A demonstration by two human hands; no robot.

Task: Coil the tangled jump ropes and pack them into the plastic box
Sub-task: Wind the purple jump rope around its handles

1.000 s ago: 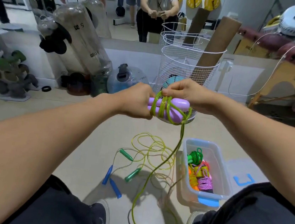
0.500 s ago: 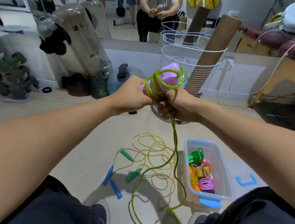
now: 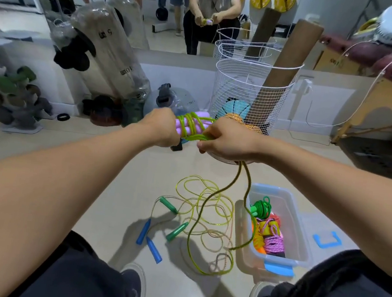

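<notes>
The left hand [image 3: 161, 129] grips the purple handles [image 3: 189, 125] wrapped in green rope [image 3: 193, 123], the right hand [image 3: 225, 139] pinches the rope beside them, its loose end hangs to the floor [image 3: 112, 175], near the plastic box [image 3: 302, 235] of coiled ropes [image 3: 266, 228].
</notes>
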